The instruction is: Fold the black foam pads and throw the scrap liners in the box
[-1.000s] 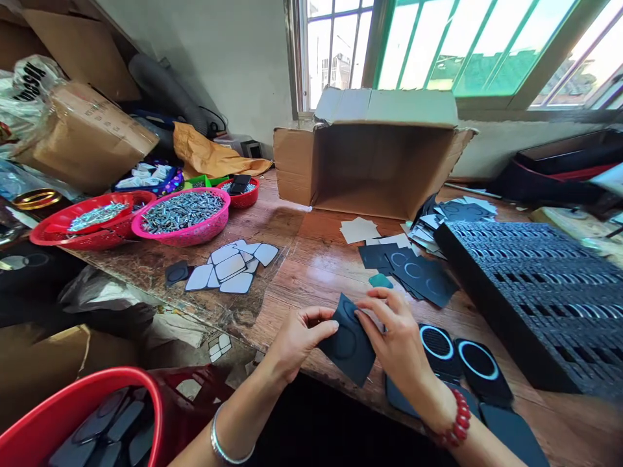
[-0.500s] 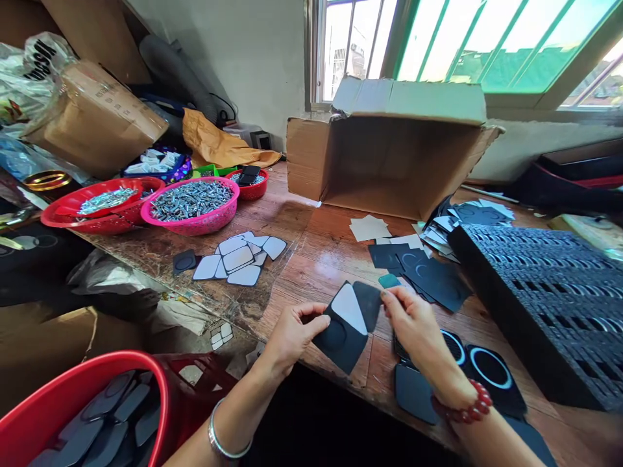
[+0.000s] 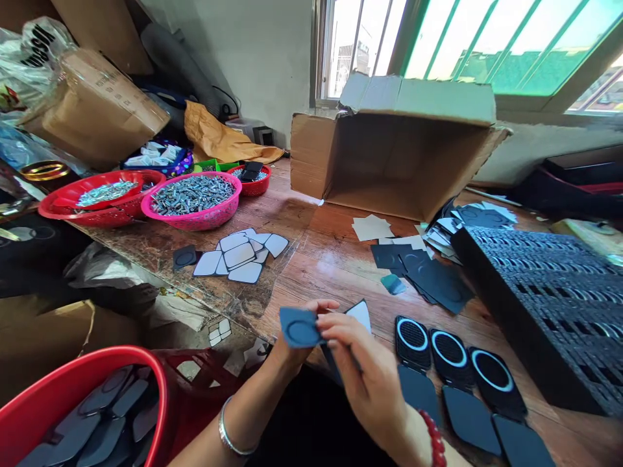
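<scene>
My right hand (image 3: 363, 363) is closed, its fingertips pinching the right edge of a small dark pad (image 3: 298, 327) with a ring mark. The pad lies in front of my left hand (image 3: 294, 357), whose fingers curl behind it and are partly hidden. A dark sheet with a white backing corner (image 3: 360, 314) shows behind my right hand; where it is gripped is hidden, though it seems to be in my left hand. To the right lie several opened black ring holders (image 3: 448, 350) with flat dark flaps (image 3: 470, 418). A small teal film piece (image 3: 393, 284) rests beyond my hands.
White-faced pads (image 3: 238, 256) are piled at left, before a pink basket (image 3: 195, 217) of metal parts. Dark sheets (image 3: 433, 279) lie near a cardboard box (image 3: 311, 155). A black foam tray (image 3: 516, 331) stands right; a red bucket (image 3: 163, 402) of dark plates is lower left.
My right hand has moved left with the small dark pad, now separated from the sheet and in front of my left hand. The ring holders at right are uncovered.
</scene>
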The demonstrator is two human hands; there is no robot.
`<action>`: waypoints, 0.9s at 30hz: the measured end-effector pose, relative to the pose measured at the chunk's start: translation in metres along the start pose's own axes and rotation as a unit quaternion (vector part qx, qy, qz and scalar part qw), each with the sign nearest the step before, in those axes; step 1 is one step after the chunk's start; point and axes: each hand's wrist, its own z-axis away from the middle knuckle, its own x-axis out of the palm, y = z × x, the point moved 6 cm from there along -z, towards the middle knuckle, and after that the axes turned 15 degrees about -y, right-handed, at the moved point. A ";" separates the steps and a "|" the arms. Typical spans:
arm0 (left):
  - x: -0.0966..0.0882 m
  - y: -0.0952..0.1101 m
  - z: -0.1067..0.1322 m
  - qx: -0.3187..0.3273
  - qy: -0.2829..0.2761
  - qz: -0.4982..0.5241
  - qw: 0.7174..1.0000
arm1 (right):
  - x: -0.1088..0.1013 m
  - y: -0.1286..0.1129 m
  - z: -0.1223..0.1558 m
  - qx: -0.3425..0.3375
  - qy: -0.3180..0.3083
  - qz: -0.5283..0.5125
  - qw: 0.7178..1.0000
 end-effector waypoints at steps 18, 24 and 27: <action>0.019 0.003 0.002 0.013 -0.018 -0.016 1.000 | -0.025 0.041 0.008 0.072 -0.081 0.183 0.977; 0.022 -0.004 0.002 -0.058 -0.008 0.028 0.998 | -0.023 0.026 0.015 -0.009 -0.081 0.294 0.952; 0.021 -0.004 0.004 -0.078 -0.007 0.064 0.995 | -0.021 0.021 0.025 -0.067 -0.084 0.321 0.941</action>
